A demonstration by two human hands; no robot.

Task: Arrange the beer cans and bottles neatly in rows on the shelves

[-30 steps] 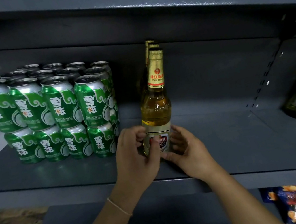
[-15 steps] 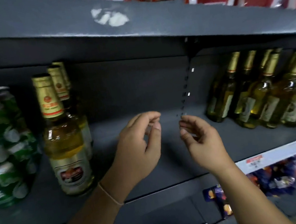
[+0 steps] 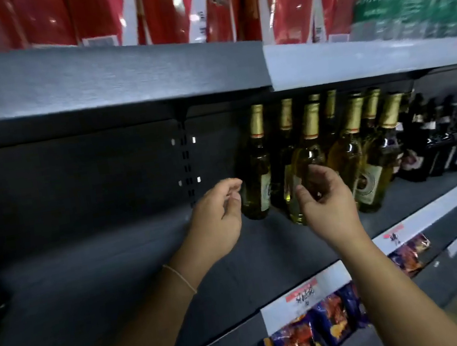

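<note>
Beer bottles [image 3: 313, 160] with gold foil necks now sat right in front of my hands, clustered loosely on the grey shelf [image 3: 104, 280].

A second before, both hands had been steadying a bottle beside the green cans; I had since let go and swung right. My left hand [image 3: 216, 219] hung just beside the leftmost bottle [image 3: 254, 175], fingers loosely curled, holding nothing; my right hand [image 3: 327, 205] hovered likewise, empty. I judged the next pick-up imminent.
</note>
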